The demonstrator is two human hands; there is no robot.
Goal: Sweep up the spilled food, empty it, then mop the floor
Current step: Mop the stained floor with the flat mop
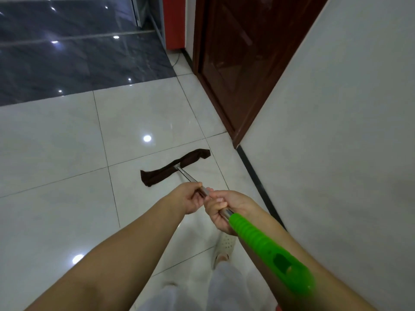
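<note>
A flat mop with a dark brown cloth head [175, 168] lies on the glossy white tile floor [56, 153] just ahead of me. Its metal pole [187, 175] runs back toward me and ends in a bright green grip [265, 245]. My left hand [190, 199] grips the pole lower down, nearer the head. My right hand [224, 209] grips the pole right behind it, just in front of the green grip. I see no spilled food on the tiles in view.
A white wall [336, 131] with a black skirting strip runs close along the right. A dark brown wooden door [242, 52] stands ahead on the right. Dark grey marble flooring [78, 52] begins beyond the white tiles. My foot in a white shoe [224, 245] is below the hands.
</note>
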